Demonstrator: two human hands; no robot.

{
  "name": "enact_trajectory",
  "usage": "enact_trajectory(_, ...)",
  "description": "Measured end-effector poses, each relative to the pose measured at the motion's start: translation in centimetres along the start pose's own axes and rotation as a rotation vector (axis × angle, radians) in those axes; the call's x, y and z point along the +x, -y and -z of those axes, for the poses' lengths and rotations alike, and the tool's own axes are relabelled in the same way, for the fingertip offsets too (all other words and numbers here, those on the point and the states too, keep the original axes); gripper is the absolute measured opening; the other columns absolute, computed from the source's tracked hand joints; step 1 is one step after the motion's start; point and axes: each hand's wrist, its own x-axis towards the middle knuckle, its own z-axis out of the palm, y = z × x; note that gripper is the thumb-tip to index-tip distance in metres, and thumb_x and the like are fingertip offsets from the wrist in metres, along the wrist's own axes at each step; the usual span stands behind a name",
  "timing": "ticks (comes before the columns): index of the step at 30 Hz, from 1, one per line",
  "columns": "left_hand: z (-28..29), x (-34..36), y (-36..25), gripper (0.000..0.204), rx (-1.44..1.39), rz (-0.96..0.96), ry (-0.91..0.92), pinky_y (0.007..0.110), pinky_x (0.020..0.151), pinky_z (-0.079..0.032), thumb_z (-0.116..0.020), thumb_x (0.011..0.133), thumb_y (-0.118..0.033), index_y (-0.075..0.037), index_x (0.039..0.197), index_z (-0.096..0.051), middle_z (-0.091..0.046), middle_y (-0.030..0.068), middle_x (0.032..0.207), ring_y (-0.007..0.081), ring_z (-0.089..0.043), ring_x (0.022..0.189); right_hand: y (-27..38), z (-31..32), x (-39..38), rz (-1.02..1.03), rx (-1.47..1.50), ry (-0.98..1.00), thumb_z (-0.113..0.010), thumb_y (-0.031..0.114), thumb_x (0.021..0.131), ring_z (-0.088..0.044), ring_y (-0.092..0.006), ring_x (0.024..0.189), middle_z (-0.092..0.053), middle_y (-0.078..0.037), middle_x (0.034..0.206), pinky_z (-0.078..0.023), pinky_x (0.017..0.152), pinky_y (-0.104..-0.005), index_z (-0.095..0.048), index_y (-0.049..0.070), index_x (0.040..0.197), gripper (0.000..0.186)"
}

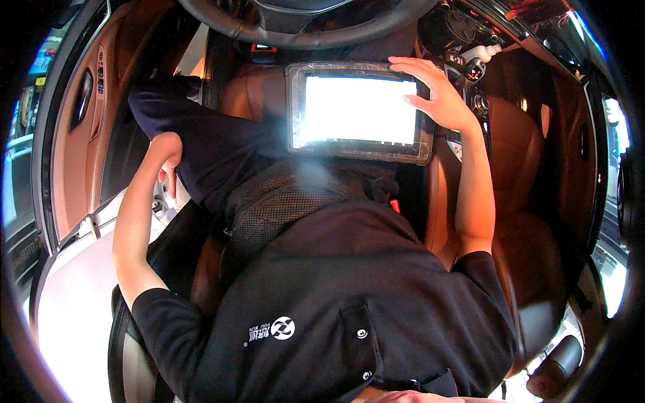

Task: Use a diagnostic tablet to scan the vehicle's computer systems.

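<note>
A tablet (292, 111) in a thick dark case lies across my lap, its screen glowing bright white. My right hand (437, 94) rests on its upper right corner, fingers stretched along the top edge. The thumb reaches apart from them over the screen's right side. My left hand (169, 156) is bent down at the wrist beside my left thigh, away from the tablet. One or two of its fingers point downward, loosely extended; the others are hidden. Nothing shows in that hand.
A black steering wheel (309, 37) stands just beyond the tablet. On the left is the brown door panel (101, 134), with a bright gap beside the seat. The centre console (463, 67) and a brown passenger seat (514, 141) lie right. A black mesh bag (282, 205) sits at my waist.
</note>
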Motion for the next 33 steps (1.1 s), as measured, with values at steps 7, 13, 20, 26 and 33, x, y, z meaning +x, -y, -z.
enact_trajectory(7,0.3,-2.6,-2.0,0.1,-0.19,0.072,0.102,0.033,0.119,-0.039,-0.031,0.092,-0.003,-0.07,0.166,-0.035,-0.03,-0.004,0.182,0.0052,-0.037,0.16,0.0,0.0,0.0,-0.017,0.006,0.002,-0.074,0.012,0.091,-0.053,-0.0326,0.152,-0.061,-0.01,0.163,-0.036,0.13,-0.0479,-0.065,0.009,0.151,0.061)
enact_trajectory(13,0.1,-3.1,-2.3,0.1,-0.204,0.097,0.091,0.034,0.12,-0.039,-0.032,0.091,-0.002,-0.07,0.164,-0.04,-0.03,-0.0022,0.183,0.0077,-0.036,0.161,0.0,-0.1,-0.2,-0.01,-0.011,-0.003,-0.074,0.01,0.093,-0.054,-0.0326,0.151,-0.061,-0.01,0.163,-0.037,0.13,-0.0475,-0.065,0.009,0.151,0.059)
enact_trajectory(20,0.5,-0.7,-0.8,0.052,-0.171,0.064,0.098,0.033,0.129,-0.035,-0.029,0.119,-0.044,-0.078,0.156,-0.042,-0.04,-0.0109,0.178,0.0103,-0.038,0.162,-0.7,-0.3,0.1,-0.003,0.018,-0.011,-0.061,0.004,0.103,-0.054,-0.0323,0.15,-0.062,-0.01,0.162,-0.038,0.128,-0.0456,-0.065,0.008,0.15,0.048)
enact_trajectory(26,0.7,-3.9,-2.3,0.098,-0.502,0.101,0.177,0.031,0.119,-0.039,-0.032,0.093,-0.004,-0.07,0.166,-0.036,-0.03,-0.0037,0.183,0.0067,-0.04,0.157,-0.6,0.0,-0.1,-0.032,0.074,-0.005,-0.053,-0.003,0.098,-0.052,-0.0319,0.152,-0.062,-0.011,0.162,-0.036,0.131,-0.0452,-0.066,0.008,0.151,0.056)
enact_trajectory(33,0.7,-2.9,-2.0,0.097,-0.281,0.086,0.134,0.03,0.115,-0.042,-0.032,0.094,-0.005,-0.07,0.165,-0.037,-0.031,-0.0067,0.183,0.0056,-0.045,0.153,-0.1,0.9,0.0,-0.035,0.202,0.016,-0.049,-0.008,0.079,-0.05,-0.0326,0.156,-0.061,-0.012,0.164,-0.031,0.136,-0.0447,-0.067,0.005,0.15,0.074)
